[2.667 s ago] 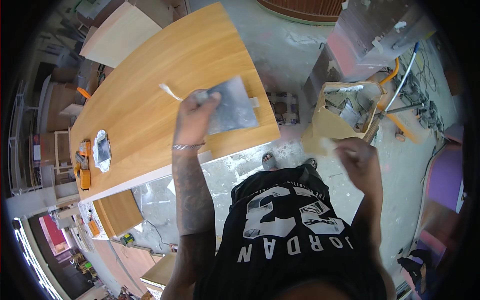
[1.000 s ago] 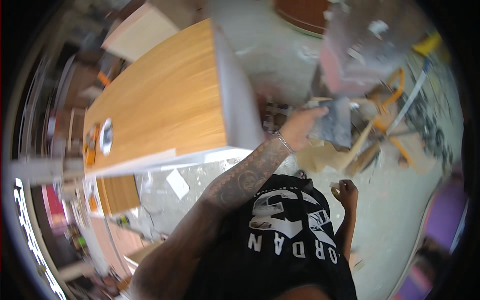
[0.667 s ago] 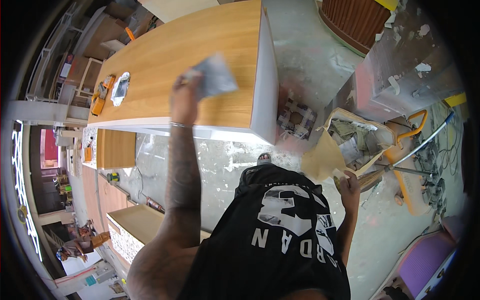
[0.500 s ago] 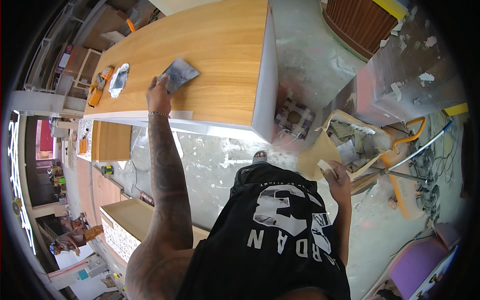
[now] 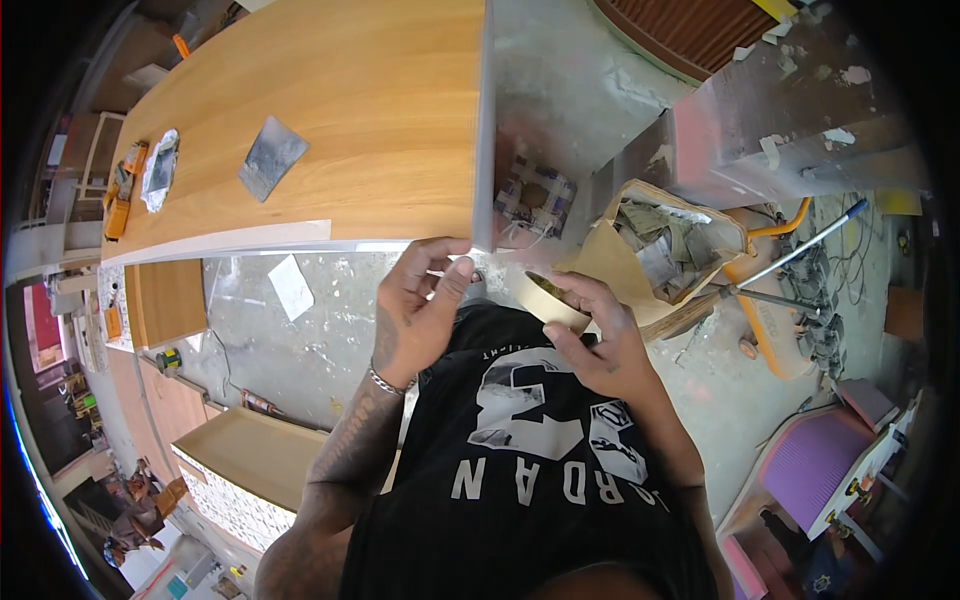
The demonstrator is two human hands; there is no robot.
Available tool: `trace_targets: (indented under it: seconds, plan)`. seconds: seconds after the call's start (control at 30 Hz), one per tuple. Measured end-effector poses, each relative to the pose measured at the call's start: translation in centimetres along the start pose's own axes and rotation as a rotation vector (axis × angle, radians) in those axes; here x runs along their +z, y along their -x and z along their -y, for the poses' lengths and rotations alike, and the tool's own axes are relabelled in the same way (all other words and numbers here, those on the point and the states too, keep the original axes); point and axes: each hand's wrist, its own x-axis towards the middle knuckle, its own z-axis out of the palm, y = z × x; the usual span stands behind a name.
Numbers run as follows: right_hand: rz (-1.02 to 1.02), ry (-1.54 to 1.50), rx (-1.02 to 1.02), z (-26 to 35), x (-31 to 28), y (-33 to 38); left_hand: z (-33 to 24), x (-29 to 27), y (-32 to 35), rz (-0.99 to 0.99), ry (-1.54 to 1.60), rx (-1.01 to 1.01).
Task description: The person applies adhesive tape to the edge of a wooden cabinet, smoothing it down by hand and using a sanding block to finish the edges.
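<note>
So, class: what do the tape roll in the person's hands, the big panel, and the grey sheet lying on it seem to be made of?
Tape roll: probably paper masking tape, matt cream-tan, wound in a ring; right hand holds it, left hand pinches near its end.
Panel: wood veneer or laminate, going by its even grain and smooth warm finish with a pale edge.
Grey sheet: possibly sandpaper, thin, dull and mottled.
</note>
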Motion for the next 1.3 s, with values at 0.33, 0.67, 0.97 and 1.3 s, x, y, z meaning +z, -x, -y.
trace_targets:
  seconds: [0.33,0.67,0.97,1.3]
  plan:
    - [0.056,0.296,-0.148,3.2,1.3,-0.9,-0.1,-0.1,-1.3,0.361,0.427,-0.224]
    - [-0.055,-0.027,0.175,5.1,3.4,0.4,-3.4,-1.6,-5.4,0.318,0.116,0.06]
    - [-0.348,0.339,-0.085,6.6,9.9,-0.9,-9.0,-4.7,-26.0,0.217,-0.266,0.455]
    - [-0.644,-0.025,0.554,6.8,19.2,4.6,-5.0,0.3,-59.2,0.293,-0.437,0.384]
